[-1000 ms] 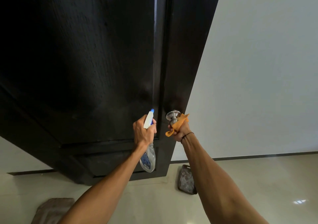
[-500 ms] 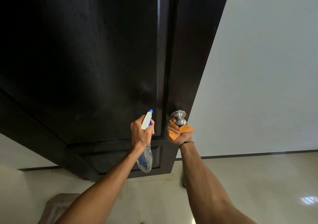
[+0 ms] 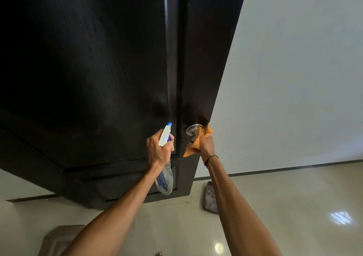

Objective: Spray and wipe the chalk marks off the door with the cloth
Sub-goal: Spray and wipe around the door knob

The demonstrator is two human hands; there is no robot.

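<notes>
Hands both raised to the dark door (image 3: pixel 98 69), each gripping its tool.

Left hand (image 3: pixel 158 150) is wrapped round the spray bottle (image 3: pixel 165 179), nozzle up and close to the panel, body hanging below the fist. Right hand (image 3: pixel 205 144), arm outstretched, clutches the orange cloth (image 3: pixel 193 146) against the metal knob (image 3: pixel 193 129); whether the fingers also hold the knob is unclear. Chalk marks cannot be made out.

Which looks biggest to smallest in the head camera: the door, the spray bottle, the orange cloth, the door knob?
1. Door, by far.
2. Spray bottle, held by the left hand.
3. Orange cloth, bunched in the right hand, so partly hidden.
4. Door knob, also partly covered; close to the cloth, unsure.
</notes>
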